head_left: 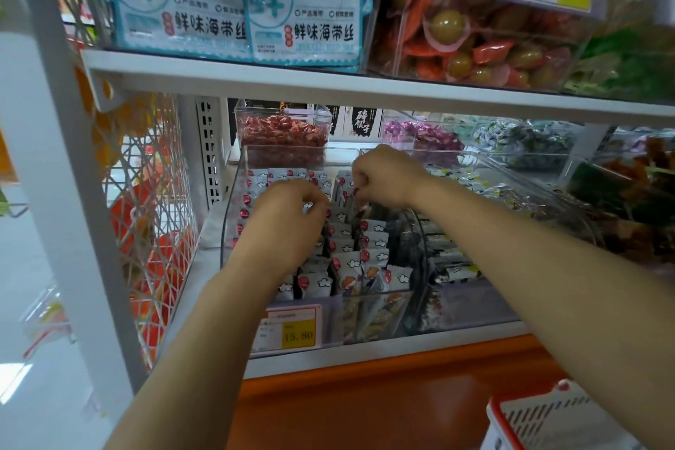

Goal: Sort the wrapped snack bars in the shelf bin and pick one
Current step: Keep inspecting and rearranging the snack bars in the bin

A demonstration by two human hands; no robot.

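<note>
A clear plastic shelf bin (pixel 233 194) holds several rows of small white wrapped snack bars (pixel 369 248) printed with red dots and clouds. Both hands are inside the bin, over the rows. My left hand (pixel 285 219) is palm down with its fingers curled into the left rows, and its fingertips pinch at the tops of wrappers. My right hand (pixel 383 175) is farther back near the middle of the bin; its curled fingers pinch the top edge of a wrapped bar (pixel 356 198). The bars under both hands are hidden.
A second clear bin (pixel 453 267) of dark and white packets stands right of the first. Bins of red candies (pixel 281 135) and purple candies (pixel 420 135) sit behind. The upper shelf edge (pixel 328 80) hangs close above. A price tag (pixel 292 329) fronts the bin. A red-rimmed basket (pixel 548 420) is at bottom right.
</note>
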